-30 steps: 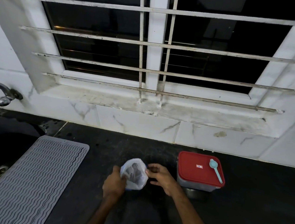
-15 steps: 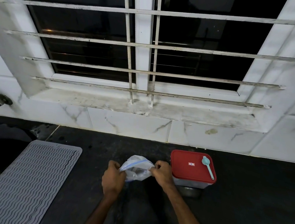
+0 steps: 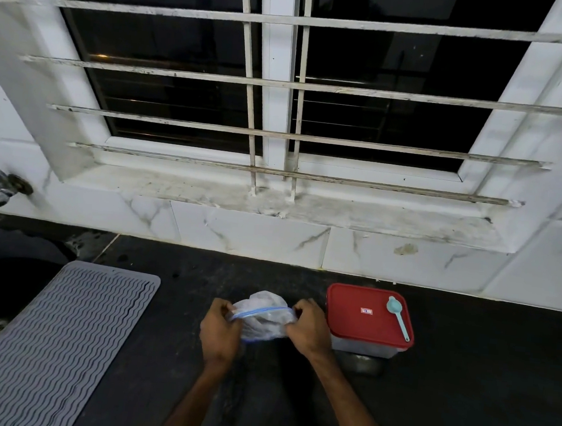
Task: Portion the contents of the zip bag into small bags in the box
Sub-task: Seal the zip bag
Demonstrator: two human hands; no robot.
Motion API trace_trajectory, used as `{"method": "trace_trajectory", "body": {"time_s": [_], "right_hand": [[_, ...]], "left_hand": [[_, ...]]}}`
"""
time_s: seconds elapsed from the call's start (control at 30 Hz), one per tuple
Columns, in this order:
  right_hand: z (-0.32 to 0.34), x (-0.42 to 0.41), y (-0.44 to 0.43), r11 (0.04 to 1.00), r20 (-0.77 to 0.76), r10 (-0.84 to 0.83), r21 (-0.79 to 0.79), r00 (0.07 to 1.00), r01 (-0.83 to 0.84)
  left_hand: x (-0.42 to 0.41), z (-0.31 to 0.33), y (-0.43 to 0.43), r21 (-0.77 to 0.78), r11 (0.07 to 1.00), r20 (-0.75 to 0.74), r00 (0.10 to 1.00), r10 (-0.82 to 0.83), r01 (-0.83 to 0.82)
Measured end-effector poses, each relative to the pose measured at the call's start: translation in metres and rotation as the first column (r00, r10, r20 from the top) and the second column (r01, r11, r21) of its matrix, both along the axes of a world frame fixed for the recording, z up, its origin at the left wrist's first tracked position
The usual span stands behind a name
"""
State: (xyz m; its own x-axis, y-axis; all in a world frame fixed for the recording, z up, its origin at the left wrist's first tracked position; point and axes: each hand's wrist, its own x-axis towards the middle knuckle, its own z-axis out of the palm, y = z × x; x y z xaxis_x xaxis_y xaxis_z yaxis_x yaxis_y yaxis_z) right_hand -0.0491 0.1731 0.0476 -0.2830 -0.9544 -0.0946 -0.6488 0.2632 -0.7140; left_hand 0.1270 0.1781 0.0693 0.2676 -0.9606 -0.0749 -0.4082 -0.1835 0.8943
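Both forearms reach forward over the dark counter point(image 3: 462, 381). The left hand point(image 3: 220, 331) and right hand point(image 3: 310, 331) each pinch one end of the zip bag point(image 3: 263, 316) between them, stretching its blue seal strip; its contents are unclear. Just right of the right hand sits the box point(image 3: 367, 319), its red lid on, with a light blue spoon point(image 3: 398, 316) on top.
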Motion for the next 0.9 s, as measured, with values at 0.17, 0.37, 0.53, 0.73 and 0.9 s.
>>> {"method": "trace_trajectory", "body": {"time_s": [0.17,0.37,0.53,0.73,0.9], "right_hand": [[0.011,0.002,0.0,0.996,-0.113,-0.075,0.033,0.991,0.079],[0.016,-0.003,-0.001,0.992,0.16,-0.038,0.123,0.986,0.018],[0.042,-0.018,0.004,0.918,0.735,0.028,0.249,0.678,-0.308],[0.04,-0.026,0.004,0.967,0.59,0.006,0.201,0.807,-0.155],[0.025,-0.03,0.002,0.997,0.224,-0.053,0.066,0.973,0.039]], "left_hand": [[-0.005,0.01,0.003,0.026,0.997,0.076,0.995,0.072,-0.074],[-0.003,0.014,0.003,0.099,0.993,0.207,0.978,0.039,-0.061],[0.004,0.01,-0.002,0.106,0.993,0.258,0.966,0.03,-0.059],[0.012,0.001,-0.006,0.082,0.995,0.181,0.981,-0.064,0.049],[0.011,-0.002,-0.004,0.102,0.906,-0.169,0.905,-0.391,0.411]]}}
